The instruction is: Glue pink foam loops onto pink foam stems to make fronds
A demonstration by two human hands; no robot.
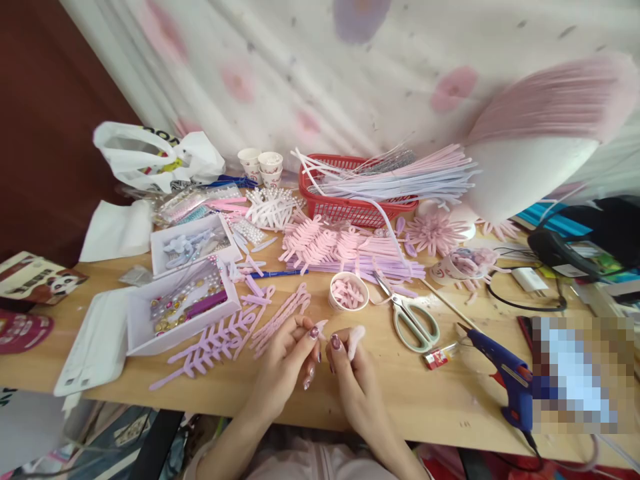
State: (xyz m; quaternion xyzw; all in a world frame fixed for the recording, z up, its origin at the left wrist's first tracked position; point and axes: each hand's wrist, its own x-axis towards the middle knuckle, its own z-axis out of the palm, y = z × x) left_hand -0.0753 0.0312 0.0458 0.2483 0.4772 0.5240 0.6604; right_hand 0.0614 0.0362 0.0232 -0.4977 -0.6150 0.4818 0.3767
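Note:
Near the table's front edge, my left hand (284, 363) pinches a small pale pink pipe-cleaner piece (322, 327) between thumb and fingertips. Just beside it, my right hand (357, 383) is closed on a pale pink pipe-cleaner loop (355, 339) that sticks up past the thumb. The hands are slightly apart. Beyond them stands a paper cup (349, 307) full of short pink pipe-cleaner pieces. Twisted pink pipe-cleaner strands (283, 320) and a lilac leaf-shaped sprig (215, 347) lie left of my left hand. Scissors (415, 323) with pale green handles rest to the right.
A blue glue gun (505, 377) lies at the right. Behind is a red basket (340, 212) of pipe cleaners, with pink pipe-cleaner shapes (320, 241) before it. White boxes (183, 327) of beads stand left. A plastic bag (160, 160) and paper cups (270, 162) are farther back.

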